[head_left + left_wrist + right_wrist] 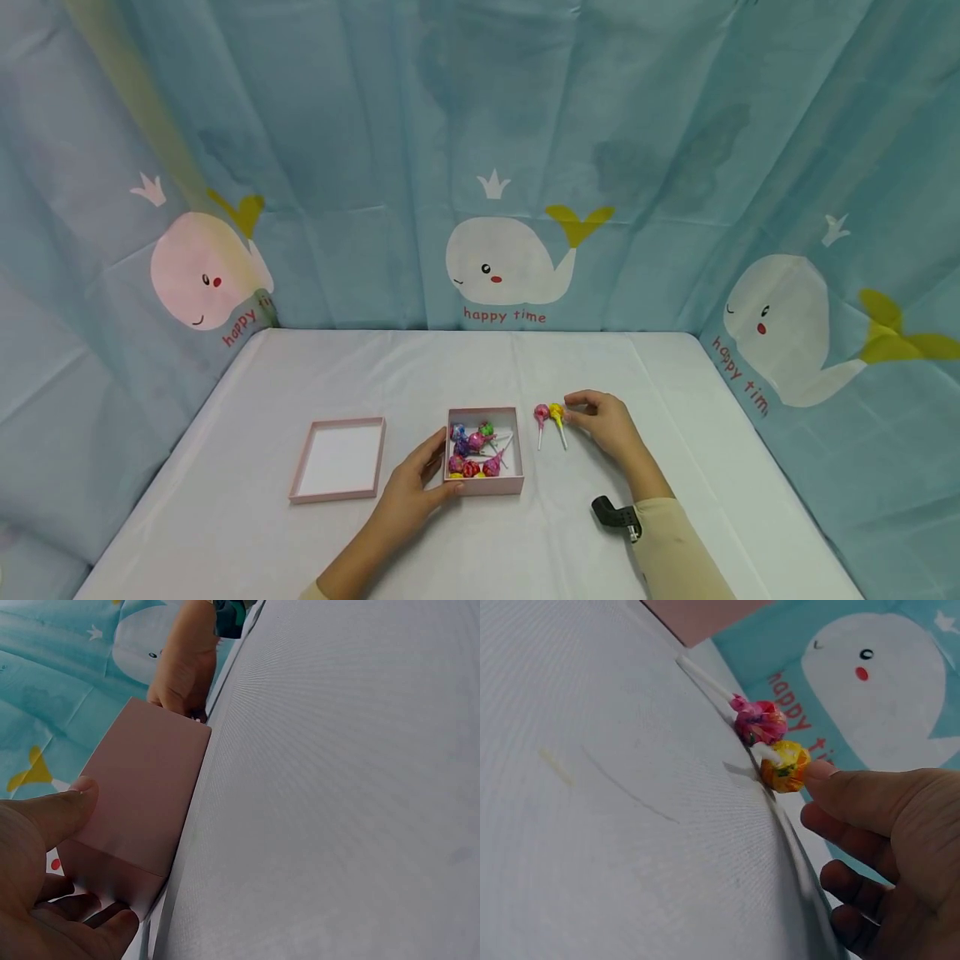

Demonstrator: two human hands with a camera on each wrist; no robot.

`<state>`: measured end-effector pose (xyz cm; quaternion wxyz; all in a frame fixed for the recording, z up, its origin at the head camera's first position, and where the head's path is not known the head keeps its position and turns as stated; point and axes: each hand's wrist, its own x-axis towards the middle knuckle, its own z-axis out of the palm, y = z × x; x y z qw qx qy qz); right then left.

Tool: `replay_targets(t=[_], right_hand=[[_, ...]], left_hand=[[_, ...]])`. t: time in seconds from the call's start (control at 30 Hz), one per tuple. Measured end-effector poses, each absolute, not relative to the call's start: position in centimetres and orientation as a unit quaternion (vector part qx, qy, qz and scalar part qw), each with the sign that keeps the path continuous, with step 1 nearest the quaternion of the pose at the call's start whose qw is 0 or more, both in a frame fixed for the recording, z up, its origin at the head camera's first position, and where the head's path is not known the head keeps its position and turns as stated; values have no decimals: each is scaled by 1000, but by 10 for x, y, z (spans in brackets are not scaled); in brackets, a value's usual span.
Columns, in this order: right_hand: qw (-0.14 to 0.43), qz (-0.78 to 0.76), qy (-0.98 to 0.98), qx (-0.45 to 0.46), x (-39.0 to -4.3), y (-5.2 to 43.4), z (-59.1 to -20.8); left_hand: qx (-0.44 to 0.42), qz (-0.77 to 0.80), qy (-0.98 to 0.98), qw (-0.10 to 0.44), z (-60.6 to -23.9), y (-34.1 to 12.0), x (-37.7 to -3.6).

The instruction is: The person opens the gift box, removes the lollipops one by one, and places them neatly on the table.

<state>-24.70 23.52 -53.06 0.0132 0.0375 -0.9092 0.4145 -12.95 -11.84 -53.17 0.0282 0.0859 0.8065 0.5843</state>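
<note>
My left hand [408, 492] grips the near left corner of a pink box [487, 486], thumb on its front wall and fingers along the left side. Inside the box lie several wrapped lollipops [476, 442] in pink, blue, red and green. Just right of the box, a pink lollipop [542, 412] and a yellow lollipop [557, 412] lie side by side, sticks toward me. My right hand [609, 425] is beside the yellow one; in the right wrist view its thumb tip meets the yellow wrapper [786, 769], while the index finger stands apart from it.
A pink-edged box lid [339, 460] lies on the white table [450, 550], left of the box. A black wrist-worn device [617, 513] shows at my right wrist. Blue whale-print curtains [337, 167] hang behind and on both sides.
</note>
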Motion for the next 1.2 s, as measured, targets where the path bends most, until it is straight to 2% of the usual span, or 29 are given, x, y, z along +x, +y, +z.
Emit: replay_targets(t=[0.57,1.2], right_hand=[[26,399,-915,57,-245,221,-530],[13,402,-915,42,-246,243,-526]], left_hand=[[88,592,801,27,-530,-119,-130],[95,591,800,29,-529,-119,-128]])
